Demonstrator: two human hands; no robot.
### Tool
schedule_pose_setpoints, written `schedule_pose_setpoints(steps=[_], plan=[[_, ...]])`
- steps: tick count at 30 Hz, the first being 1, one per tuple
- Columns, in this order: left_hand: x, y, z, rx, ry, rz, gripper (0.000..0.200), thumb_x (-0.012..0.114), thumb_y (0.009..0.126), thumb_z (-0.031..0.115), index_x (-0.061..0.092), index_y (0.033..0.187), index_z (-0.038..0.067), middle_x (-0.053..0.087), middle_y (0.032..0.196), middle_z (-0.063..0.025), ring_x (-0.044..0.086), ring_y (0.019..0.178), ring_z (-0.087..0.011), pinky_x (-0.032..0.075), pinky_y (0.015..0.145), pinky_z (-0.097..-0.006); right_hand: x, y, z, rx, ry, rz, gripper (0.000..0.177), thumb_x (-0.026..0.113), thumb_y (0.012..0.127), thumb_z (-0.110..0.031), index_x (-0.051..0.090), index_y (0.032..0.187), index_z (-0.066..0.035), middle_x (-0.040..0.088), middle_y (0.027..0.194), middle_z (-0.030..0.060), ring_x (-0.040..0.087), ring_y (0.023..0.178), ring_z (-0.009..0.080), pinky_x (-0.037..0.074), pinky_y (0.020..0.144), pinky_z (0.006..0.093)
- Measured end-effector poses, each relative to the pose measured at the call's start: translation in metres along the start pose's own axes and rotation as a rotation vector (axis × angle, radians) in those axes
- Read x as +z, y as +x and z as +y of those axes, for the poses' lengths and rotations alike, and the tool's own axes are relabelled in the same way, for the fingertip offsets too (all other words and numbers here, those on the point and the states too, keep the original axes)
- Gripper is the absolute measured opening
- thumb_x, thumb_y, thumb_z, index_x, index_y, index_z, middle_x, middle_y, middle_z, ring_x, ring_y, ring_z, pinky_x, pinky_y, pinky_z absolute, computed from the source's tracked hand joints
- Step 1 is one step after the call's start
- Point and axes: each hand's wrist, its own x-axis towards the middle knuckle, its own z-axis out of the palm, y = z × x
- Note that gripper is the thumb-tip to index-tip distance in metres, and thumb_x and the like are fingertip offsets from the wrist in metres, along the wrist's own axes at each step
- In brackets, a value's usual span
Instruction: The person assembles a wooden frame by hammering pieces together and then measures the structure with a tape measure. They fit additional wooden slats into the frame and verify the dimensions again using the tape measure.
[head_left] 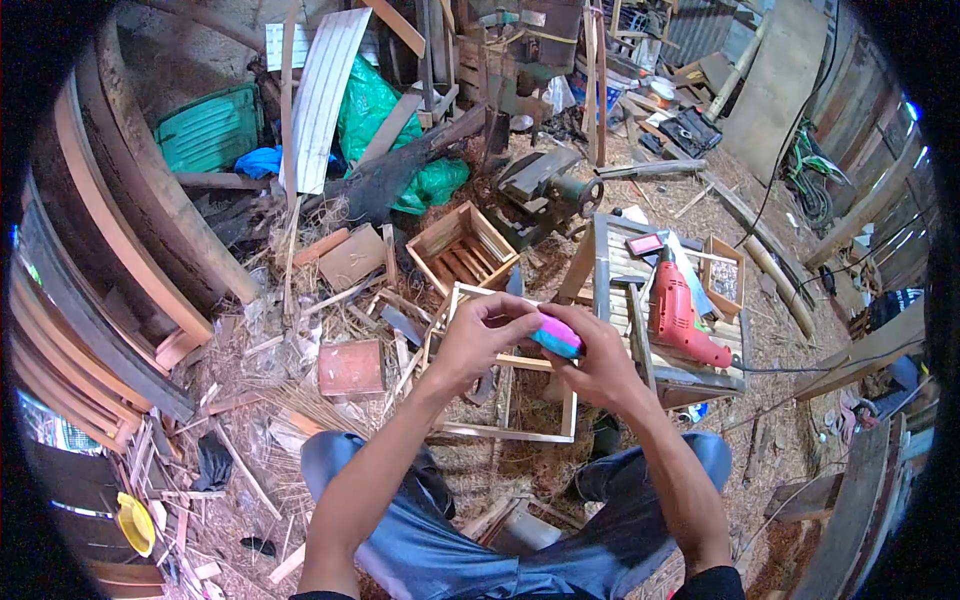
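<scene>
Your fingers wrap most of the pink-and-blue object [556,336], so you cannot tell what it is: your left hand [478,340] covers its near end, and your right hand [603,365] swallows the rest. Both hands also hide the middle of the wooden frame [520,432] beneath them. Whether the red drill [678,318] carries a bit is too small for you to tell, and the contents of the small box [724,282] beside it read only as a speckled blur. The lens's dark rim cuts off every corner, and the bottom edge crops your arms and legs.
</scene>
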Motion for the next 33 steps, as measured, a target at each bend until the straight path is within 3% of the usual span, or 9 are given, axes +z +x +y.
schedule_pose_setpoints(steps=[3, 6, 10, 17, 21, 23, 26, 31, 33], plan=[[0.006, -0.008, -0.007, 0.132, 0.121, 0.063, 0.018, 0.066, 0.089, 0.014, 0.065, 0.1, -0.001, 0.067, 0.091, -0.0048, 0.061, 0.084, -0.0101, 0.051, 0.077, -0.0252, 0.004, -0.007, -0.013, -0.069, 0.108, 0.036, 0.062, 0.063, 0.089, -0.026, 0.037, 0.139, -0.001, 0.059, 0.12, 0.0186, 0.057, 0.11, 0.0297, 0.044, 0.095, 0.0377], [0.013, -0.01, -0.013, 0.179, 0.167, 0.096, 0.014, 0.065, 0.089, 0.01, 0.067, 0.096, -0.001, 0.068, 0.089, -0.0044, 0.061, 0.083, -0.009, 0.049, 0.076, -0.0246, 0.023, -0.015, -0.009, 0.457, 0.801, -0.051, 0.052, 0.049, 0.098, -0.039, 0.045, 0.134, -0.002, 0.058, 0.11, 0.0058, 0.055, 0.097, 0.0135, 0.045, 0.088, 0.0293], [0.008, -0.003, -0.016, 0.226, 0.162, 0.213, 0.012, 0.064, 0.089, 0.009, 0.067, 0.095, -0.001, 0.067, 0.087, -0.0031, 0.06, 0.081, -0.0085, 0.048, 0.075, -0.0234, 0.016, -0.01, -0.003, 0.485, 1.165, -0.226, 0.042, 0.061, 0.092, -0.037, 0.057, 0.117, -0.004, 0.058, 0.098, 0.0001, 0.054, 0.092, 0.0098, 0.043, 0.083, 0.0253], [0.009, -0.007, -0.007, 0.259, 0.03, 0.088, 0.011, 0.064, 0.089, 0.009, 0.066, 0.096, 0.0, 0.065, 0.086, -0.0011, 0.058, 0.08, -0.0072, 0.047, 0.074, -0.022, 0.015, -0.008, -0.035, 0.346, 1.025, -0.096, 0.044, 0.073, 0.082, -0.034, 0.057, 0.11, -0.002, 0.059, 0.097, 0.0015, 0.054, 0.089, 0.0104, 0.044, 0.08, 0.0267], [0.0, 0.007, -0.005, 0.367, 0.126, 0.23, 0.011, 0.063, 0.091, 0.013, 0.066, 0.093, 0.003, 0.065, 0.086, -0.0003, 0.055, 0.075, -0.0058, 0.046, 0.07, -0.0212, 0.033, -0.022, -0.033, 0.238, 0.6, -0.596, 0.045, 0.072, 0.079, -0.03, 0.056, 0.111, -0.002, 0.06, 0.098, 0.0054, 0.057, 0.09, 0.013, 0.047, 0.08, 0.0285], [-0.018, 0.013, 0.001, 0.359, 0.132, 0.333, 0.012, 0.059, 0.094, 0.015, 0.063, 0.095, 0.004, 0.065, 0.094, -0.0029, 0.058, 0.083, -0.0097, 0.048, 0.08, -0.0243, 0.061, -0.04, -0.032, 0.081, 0.546, -0.393, 0.044, 0.072, 0.075, -0.024, 0.058, 0.109, 0.0, 0.064, 0.099, 0.0112, 0.06, 0.088, 0.0154, 0.049, 0.079, 0.0293], [-0.036, 0.017, 0.002, 0.417, -0.238, 0.317, 0.013, 0.056, 0.095, 0.017, 0.061, 0.099, 0.005, 0.065, 0.096, -0.0036, 0.058, 0.084, -0.0101, 0.049, 0.08, -0.0241, 0.052, -0.033, -0.036, 0.274, 0.825, -0.359, 0.046, 0.069, 0.077, -0.02, 0.055, 0.117, -0.001, 0.064, 0.1, 0.0115, 0.061, 0.09, 0.0144, 0.051, 0.078, 0.0294], [-0.03, 0.024, 0.006, 0.416, -0.158, 0.297, 0.01, 0.054, 0.096, 0.013, 0.06, 0.101, 0.006, 0.064, 0.096, -0.004, 0.058, 0.085, -0.0091, 0.048, 0.079, -0.0231, 0.053, -0.028, -0.029, 0.638, 1.459, -0.332, 0.027, 0.056, 0.094, -0.021, 0.055, 0.113, -0.003, 0.062, 0.096, 0.0082, 0.063, 0.085, 0.0171, 0.057, 0.071, 0.0335], [-0.027, 0.025, 0.008, 0.382, 0.004, 0.282, 0.011, 0.054, 0.096, 0.012, 0.06, 0.102, 0.005, 0.064, 0.096, -0.0039, 0.058, 0.086, -0.0089, 0.047, 0.079, -0.023, 0.049, -0.025, -0.025, 0.719, 1.202, -0.197, 0.025, 0.054, 0.096, -0.027, 0.058, 0.1, -0.003, 0.062, 0.086, 0.0047, 0.062, 0.076, 0.0143, 0.055, 0.063, 0.0313]])
